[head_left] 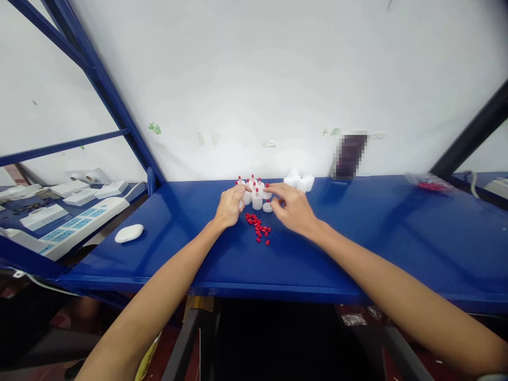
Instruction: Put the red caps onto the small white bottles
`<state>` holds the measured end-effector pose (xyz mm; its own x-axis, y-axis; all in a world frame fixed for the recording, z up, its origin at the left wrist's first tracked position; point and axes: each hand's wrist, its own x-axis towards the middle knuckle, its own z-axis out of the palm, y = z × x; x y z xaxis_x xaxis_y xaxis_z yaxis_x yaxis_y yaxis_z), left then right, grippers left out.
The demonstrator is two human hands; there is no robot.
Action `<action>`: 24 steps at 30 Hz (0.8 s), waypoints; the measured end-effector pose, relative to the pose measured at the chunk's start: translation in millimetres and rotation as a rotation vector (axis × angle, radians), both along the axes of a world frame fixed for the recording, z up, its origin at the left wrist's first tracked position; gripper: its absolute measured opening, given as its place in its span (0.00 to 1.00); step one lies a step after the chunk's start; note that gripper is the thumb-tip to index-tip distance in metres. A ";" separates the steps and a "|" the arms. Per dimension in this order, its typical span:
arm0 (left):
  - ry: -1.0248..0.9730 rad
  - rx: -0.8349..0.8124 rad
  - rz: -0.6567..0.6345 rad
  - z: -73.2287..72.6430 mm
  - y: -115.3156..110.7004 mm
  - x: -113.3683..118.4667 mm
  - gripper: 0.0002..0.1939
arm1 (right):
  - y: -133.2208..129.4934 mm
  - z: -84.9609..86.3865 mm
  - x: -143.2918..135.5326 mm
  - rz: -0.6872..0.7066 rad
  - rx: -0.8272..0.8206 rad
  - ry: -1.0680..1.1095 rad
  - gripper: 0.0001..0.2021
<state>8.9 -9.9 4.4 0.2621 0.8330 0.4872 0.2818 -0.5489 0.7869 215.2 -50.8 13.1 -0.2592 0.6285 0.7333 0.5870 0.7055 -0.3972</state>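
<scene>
Our forearms reach forward over the blue surface (357, 233) | loose red caps (259, 227) lie between and just short of both hands | left hand (229, 206) curled against upright small white bottles (256, 197), grip unclear | right hand (291, 209) half-open, fingertips at bottles, apparently holding nothing.

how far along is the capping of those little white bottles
Done: several capped bottles stand with red tips on. In hand: the left hand and right hand work at that cluster; the exact grip is too small to see. Left: loose red caps on the blue shelf and uncapped white bottles behind.
</scene>
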 end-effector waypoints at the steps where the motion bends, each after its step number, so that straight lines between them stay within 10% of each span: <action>1: -0.008 0.004 0.030 0.4 1.8 -1.9 0.24 | 2.7 -0.5 2.8 -0.030 -0.036 -0.038 0.19; 8: -0.130 -0.084 0.058 2.1 8.1 -5.5 0.12 | 9.0 -7.5 8.6 -0.103 -0.202 -0.315 0.16; 24: -0.632 -0.369 -0.141 18.5 -13.2 34.0 0.18 | -11.0 -3.1 -20.3 0.067 0.012 -0.270 0.06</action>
<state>42.9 -23.1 22.8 0.1409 0.9508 0.2758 -0.3391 -0.2154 0.9158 194.9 -61.8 10.0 -0.4871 0.5950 0.6392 0.6220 0.7502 -0.2244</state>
